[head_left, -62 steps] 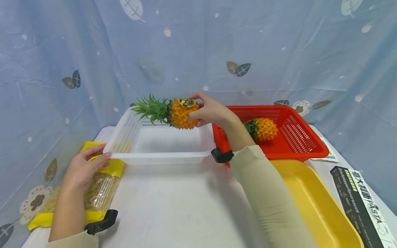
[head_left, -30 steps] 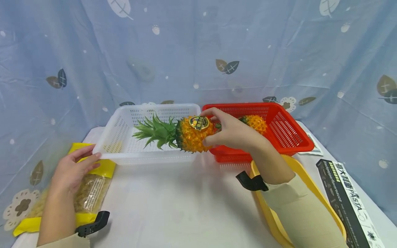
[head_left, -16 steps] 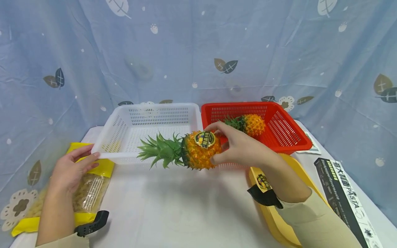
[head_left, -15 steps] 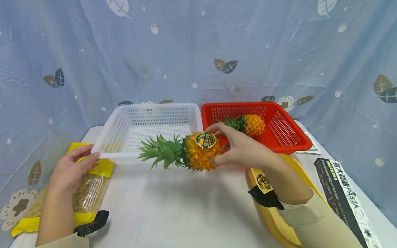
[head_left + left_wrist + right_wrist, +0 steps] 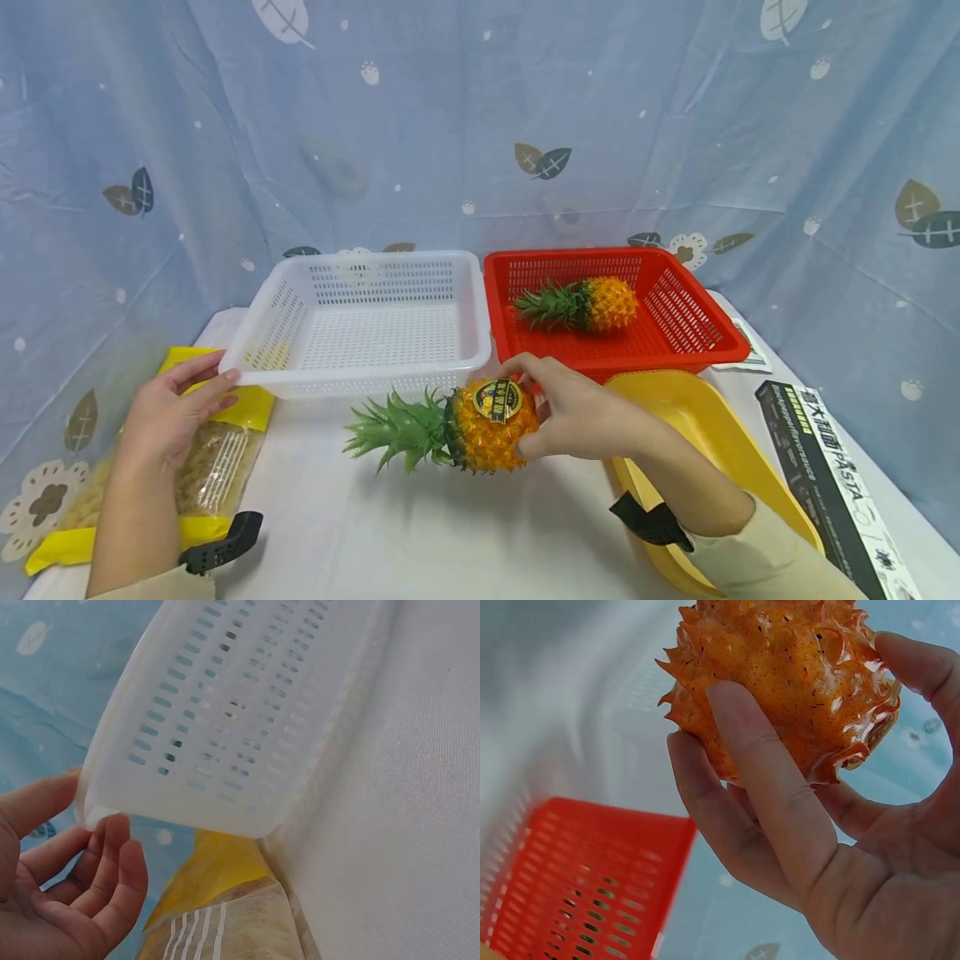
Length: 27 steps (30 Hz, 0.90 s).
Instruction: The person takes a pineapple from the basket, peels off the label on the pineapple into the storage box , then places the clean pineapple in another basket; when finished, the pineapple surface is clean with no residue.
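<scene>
A pineapple [image 5: 491,429] with a black and gold sticker lies sideways in my right hand [image 5: 581,408], above the white tabletop in front of the baskets. Its green leaves point left. In the right wrist view my fingers and thumb curl round its spiky orange base [image 5: 780,682]. My left hand [image 5: 168,408] pinches the front left corner of a white plastic basket [image 5: 375,379]; the left wrist view shows the thumb and fingers at the basket's rim [image 5: 97,780]. Nothing lies inside that basket.
A second pineapple [image 5: 609,304] lies in the red basket [image 5: 720,350] at the back right. A yellow tray [image 5: 720,433] stands in front of it. On the right is a black pasta box [image 5: 817,483]; on the left, a yellow-ended pasta bag [image 5: 217,467].
My right hand has brought the pineapple from over the white basket toward me and down, to in front of the baskets. My left hand keeps its hold on the basket corner.
</scene>
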Motion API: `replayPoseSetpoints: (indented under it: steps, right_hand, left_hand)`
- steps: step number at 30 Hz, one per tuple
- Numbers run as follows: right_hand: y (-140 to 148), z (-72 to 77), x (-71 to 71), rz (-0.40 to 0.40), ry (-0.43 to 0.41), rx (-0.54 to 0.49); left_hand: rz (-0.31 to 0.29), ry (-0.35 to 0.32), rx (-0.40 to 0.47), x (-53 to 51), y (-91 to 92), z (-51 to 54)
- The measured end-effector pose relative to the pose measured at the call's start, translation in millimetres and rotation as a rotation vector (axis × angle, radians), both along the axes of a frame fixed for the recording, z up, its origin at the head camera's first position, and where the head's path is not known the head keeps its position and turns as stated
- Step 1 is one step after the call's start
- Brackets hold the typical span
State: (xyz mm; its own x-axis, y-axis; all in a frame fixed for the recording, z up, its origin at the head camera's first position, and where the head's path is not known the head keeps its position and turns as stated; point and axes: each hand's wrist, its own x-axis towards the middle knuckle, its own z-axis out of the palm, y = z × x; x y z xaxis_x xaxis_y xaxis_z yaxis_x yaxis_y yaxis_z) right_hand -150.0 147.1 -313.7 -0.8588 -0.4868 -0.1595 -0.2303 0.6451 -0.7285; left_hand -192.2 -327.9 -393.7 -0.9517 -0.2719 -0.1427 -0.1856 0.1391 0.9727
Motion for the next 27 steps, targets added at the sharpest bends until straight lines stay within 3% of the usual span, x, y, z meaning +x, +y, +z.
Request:
replayPoseSetpoints:
  steps: [7,13,22,27]
  right_hand:
    - [-5,-18.1,-2.4,0.032,-0.039,0.000]
    - [-11,-28.4,-4.9,0.031,-0.049,0.084]
    - [-12,-40.3,-2.8,0.049,-0.071,0.079]
    - [-13,-43.9,-0.9,0.070,-0.063,0.071]
  left_hand:
    - [-0.013,0.000,0.003,-0.3,1.2,1.6]
    - [-0.010,0.012,0.048,-2.0,2.8,3.7]
    - [0.002,-0.002,0.011,0.5,3.1,2.6]
    - [-0.015,0.046,0.095,1.4,1.2,1.3]
